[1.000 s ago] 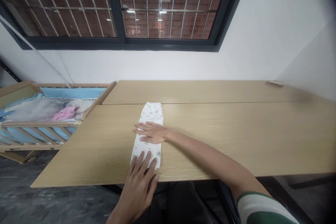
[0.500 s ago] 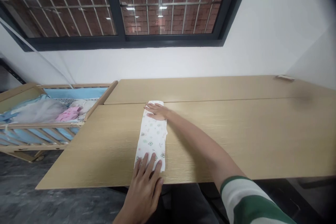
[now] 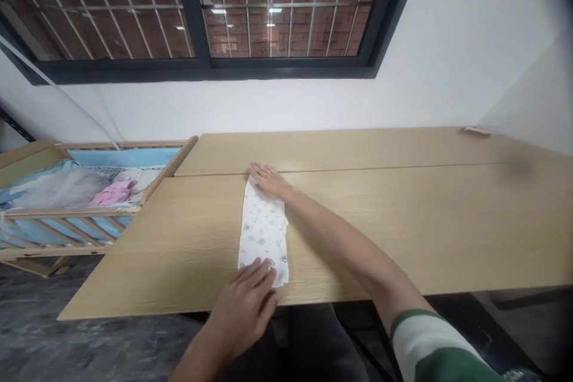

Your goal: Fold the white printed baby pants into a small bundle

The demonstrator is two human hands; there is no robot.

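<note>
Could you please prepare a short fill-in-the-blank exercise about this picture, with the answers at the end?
1. The right hand lies at the ____ (near/far) end of the patterned cloth.
2. The left hand is at its ____ (near/far) end.
3. In the picture, the cot stands ____ (left/right) of the table.
4. The sleeve is white and ____.

Missing words: far; near; left; green.

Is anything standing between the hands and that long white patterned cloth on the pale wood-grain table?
Nothing visible is: the right hand lies over the far end of the cloth, the left hand over its near end, with no other object between them on the table.
</note>
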